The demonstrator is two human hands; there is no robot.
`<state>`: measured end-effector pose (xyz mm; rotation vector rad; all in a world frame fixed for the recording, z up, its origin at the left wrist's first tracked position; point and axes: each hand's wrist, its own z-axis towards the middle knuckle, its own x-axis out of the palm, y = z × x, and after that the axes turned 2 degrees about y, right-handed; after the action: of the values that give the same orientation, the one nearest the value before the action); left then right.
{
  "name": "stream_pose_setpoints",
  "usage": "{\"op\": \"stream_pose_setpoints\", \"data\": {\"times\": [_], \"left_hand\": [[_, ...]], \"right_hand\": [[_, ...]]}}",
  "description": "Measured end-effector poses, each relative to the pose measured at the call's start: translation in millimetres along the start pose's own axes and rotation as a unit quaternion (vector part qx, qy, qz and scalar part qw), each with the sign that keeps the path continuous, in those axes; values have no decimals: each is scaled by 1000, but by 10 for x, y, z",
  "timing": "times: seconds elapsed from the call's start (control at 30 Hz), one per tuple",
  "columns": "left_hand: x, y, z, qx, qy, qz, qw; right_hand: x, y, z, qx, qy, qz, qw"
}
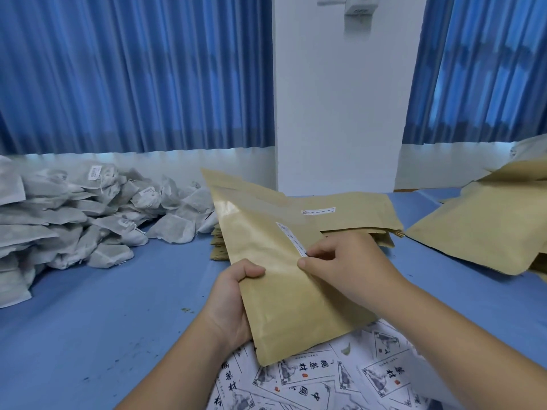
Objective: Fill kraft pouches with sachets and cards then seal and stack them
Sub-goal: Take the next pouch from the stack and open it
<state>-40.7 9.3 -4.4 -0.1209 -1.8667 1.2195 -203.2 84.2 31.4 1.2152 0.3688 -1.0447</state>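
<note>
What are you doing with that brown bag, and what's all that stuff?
A person is holding one kraft pouch up over the blue table. The left hand grips its left edge, and the right hand pinches it by the white label. White sachets are piled on the left, flat pouches are stacked behind, printed cards lie below, and more pouches sit on the right.

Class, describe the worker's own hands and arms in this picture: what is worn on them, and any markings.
The left hand and right hand wear no gloves, rings or watch. The left forearm and right forearm are uncovered to the frame's edge, with no sleeve in view. No markings show.
</note>
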Motion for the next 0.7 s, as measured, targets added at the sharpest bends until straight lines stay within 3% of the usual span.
{"op": "stream_pose_setpoints", "data": {"times": [0.27,0.5,0.7], "left_hand": [[4,4,-17,-9,-5,-5,1000],[10,4,-42,0,-8,-12,1000],[-9,20,-3,3,11,-1,1000]], "right_hand": [[-15,-20,-23,-12,18,26,999],[11,54,-65,-36,-26,-95,994],[4,105,-75,-48,-40,-136,989]]}}
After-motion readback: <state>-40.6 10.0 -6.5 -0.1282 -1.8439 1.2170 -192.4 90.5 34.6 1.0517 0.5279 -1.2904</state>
